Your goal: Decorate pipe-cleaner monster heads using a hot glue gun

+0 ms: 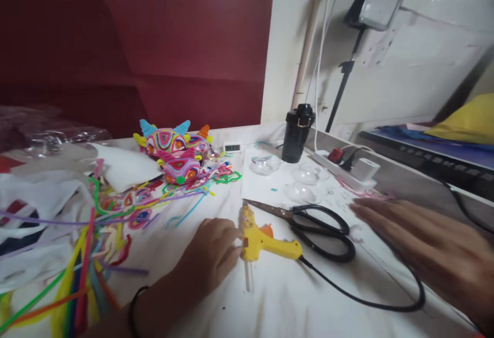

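Note:
My left hand point(213, 249) rests low over the table with its fingers curled in against the side of a yellow hot glue gun point(250, 240). The gun lies on its side, and a clear glue stick point(250, 276) pokes out of its back end. Beside it are black-handled scissors point(291, 217), blades pointing left toward the gun's nozzle. My right hand point(420, 245) is stretched out flat at the right edge of the table, fingers extended and slightly blurred, with nothing in it. The gun's black cord point(363, 299) loops between the hands.
Colourful pipe-cleaner animal heads point(179, 150) stand at the back left. Loose pipe cleaners point(92, 245) spread over the left side. Clear plastic domes point(301, 191) lie on white paper near a black bottle point(297, 135). A power strip point(343, 165) runs along the right edge.

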A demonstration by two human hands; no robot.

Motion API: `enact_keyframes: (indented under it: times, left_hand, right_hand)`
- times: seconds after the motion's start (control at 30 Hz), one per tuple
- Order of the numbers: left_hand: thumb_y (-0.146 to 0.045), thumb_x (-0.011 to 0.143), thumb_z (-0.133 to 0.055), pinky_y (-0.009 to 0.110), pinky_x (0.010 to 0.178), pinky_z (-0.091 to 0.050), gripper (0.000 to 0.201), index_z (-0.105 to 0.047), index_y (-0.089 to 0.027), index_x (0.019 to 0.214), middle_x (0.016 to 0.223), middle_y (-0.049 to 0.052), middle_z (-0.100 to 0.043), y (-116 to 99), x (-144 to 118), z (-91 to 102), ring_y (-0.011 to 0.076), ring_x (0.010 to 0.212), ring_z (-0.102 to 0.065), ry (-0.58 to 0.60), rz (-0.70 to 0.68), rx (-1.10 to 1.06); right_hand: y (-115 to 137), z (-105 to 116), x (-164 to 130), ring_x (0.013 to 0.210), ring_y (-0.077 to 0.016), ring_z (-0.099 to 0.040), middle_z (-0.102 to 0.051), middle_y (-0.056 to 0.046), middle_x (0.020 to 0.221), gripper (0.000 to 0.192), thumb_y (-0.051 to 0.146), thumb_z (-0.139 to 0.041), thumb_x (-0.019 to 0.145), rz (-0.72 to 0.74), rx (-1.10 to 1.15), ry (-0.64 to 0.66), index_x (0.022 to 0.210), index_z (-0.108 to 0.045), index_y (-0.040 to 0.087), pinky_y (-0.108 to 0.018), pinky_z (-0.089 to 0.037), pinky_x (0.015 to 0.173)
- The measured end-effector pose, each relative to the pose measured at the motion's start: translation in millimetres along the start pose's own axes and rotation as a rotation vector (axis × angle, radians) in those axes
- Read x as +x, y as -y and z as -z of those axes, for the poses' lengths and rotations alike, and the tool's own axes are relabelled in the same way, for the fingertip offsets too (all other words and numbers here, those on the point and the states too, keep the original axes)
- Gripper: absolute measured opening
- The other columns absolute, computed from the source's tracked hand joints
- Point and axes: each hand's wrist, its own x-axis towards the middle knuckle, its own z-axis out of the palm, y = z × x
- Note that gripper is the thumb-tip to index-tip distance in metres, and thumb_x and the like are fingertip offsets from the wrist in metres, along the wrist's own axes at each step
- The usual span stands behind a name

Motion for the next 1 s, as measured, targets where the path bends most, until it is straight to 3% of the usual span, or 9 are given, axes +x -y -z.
enact_keyframes:
  times: [0.1, 0.3, 0.4, 0.53, 0.7, 0.87, 1.0]
  left_hand:
    - [-0.015, 0.088, -0.049, 0.033, 0.078, -0.046, 0.018, -0.059, -0.018, 0.102, 0.094, 0.006, -0.064, -3, 2, 1.9, 0.0182, 0.087, -0.058, 0.017, -0.033, 0.004]
    - [-0.010, 0.087, -0.046, 0.034, 0.075, -0.046, 0.021, -0.057, -0.016, 0.103, 0.092, 0.007, -0.063, -1, 3, -1.3, 0.0190, 0.083, -0.056, -0.028, -0.132, -0.026]
    - [-0.007, 0.085, -0.045, 0.035, 0.076, -0.047, 0.023, -0.056, -0.016, 0.103, 0.094, 0.008, -0.063, -1, 2, -1.7, 0.0191, 0.083, -0.056, -0.025, -0.157, 0.009]
    - [-0.007, 0.083, -0.047, 0.035, 0.081, -0.049, 0.024, -0.056, -0.018, 0.103, 0.094, 0.007, -0.065, -2, 4, -2.1, 0.0186, 0.085, -0.060, -0.032, -0.177, 0.054]
    - [-0.008, 0.083, -0.047, 0.033, 0.079, -0.048, 0.023, -0.055, -0.019, 0.101, 0.086, 0.005, -0.065, 0, 6, -7.7, 0.0173, 0.082, -0.060, -0.096, -0.271, 0.075]
    - [-0.008, 0.084, -0.042, 0.031, 0.074, -0.046, 0.020, -0.056, -0.020, 0.092, 0.081, 0.003, -0.062, 7, 4, -18.9, 0.0159, 0.076, -0.057, -0.113, -0.305, 0.074]
    - [-0.010, 0.087, -0.041, 0.030, 0.074, -0.045, 0.020, -0.058, -0.020, 0.088, 0.081, 0.003, -0.061, 9, 1, -22.1, 0.0155, 0.077, -0.056, -0.106, -0.294, 0.089]
  right_hand:
    - [5, -25, 36, 0.098, -0.0205, -0.062, -0.065, -0.008, 0.111, 0.038, 0.016, -0.027, 0.100, 0.107, 0.014, 0.050, 0.125, -0.055, 0.021, -0.034, -0.052, 0.082]
    - [31, -43, 72, 0.100, -0.0188, -0.061, -0.066, -0.014, 0.105, 0.037, 0.015, -0.024, 0.101, 0.342, 0.205, 0.110, 0.117, -0.056, 0.011, -0.033, -0.053, 0.082]
    - [39, -53, 73, 0.097, -0.0183, -0.061, -0.066, -0.013, 0.105, 0.041, 0.016, -0.019, 0.101, 0.314, 0.294, 0.171, 0.112, -0.058, 0.012, -0.032, -0.052, 0.082]
    - [43, -63, 69, 0.091, -0.0174, -0.060, -0.065, -0.012, 0.099, 0.030, 0.017, -0.030, 0.101, 0.274, 0.379, 0.319, 0.110, -0.058, 0.013, -0.030, -0.048, 0.078]
    - [44, -59, 77, 0.080, -0.0159, -0.058, -0.064, -0.007, 0.087, 0.026, 0.011, -0.041, 0.096, 0.184, 0.511, 0.479, 0.115, -0.058, 0.016, -0.027, -0.043, 0.071]
    - [38, -55, 97, 0.087, -0.0145, -0.060, -0.064, -0.006, 0.095, 0.031, 0.005, -0.046, 0.090, 0.056, 0.612, 0.582, 0.113, -0.061, 0.019, -0.023, -0.044, 0.075]
    - [39, -53, 107, 0.083, -0.0142, -0.061, -0.065, -0.004, 0.092, 0.032, 0.001, -0.048, 0.086, 0.065, 0.611, 0.644, 0.106, -0.064, 0.019, -0.022, -0.044, 0.073]
